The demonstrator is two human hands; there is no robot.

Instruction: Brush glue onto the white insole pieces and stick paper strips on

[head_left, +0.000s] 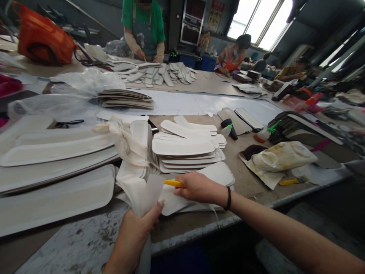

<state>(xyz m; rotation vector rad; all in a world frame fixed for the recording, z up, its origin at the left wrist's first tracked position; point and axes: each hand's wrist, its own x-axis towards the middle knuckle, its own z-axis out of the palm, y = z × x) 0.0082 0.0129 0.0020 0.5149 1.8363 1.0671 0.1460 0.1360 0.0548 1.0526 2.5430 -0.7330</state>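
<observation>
My left hand, closed, grips a thin, translucent white sheet that fans out above the thumb and hangs down below the hand. In my right hand is a slim yellow-handled tool, its tip at the sheet's right edge; what kind of tool cannot be made out. A dark band circles the right wrist. Just beyond the hands lies a pile of white strip-shaped panels with rounded corners. A cream cloth strip drapes over another stack beside it. Longer white panels are stacked on the left.
On the right are a stained cream container, a yellow-handled brush, a small green-tipped bottle and dark stacked panels. Clear plastic and an orange bag lie at left. Co-workers work across the table.
</observation>
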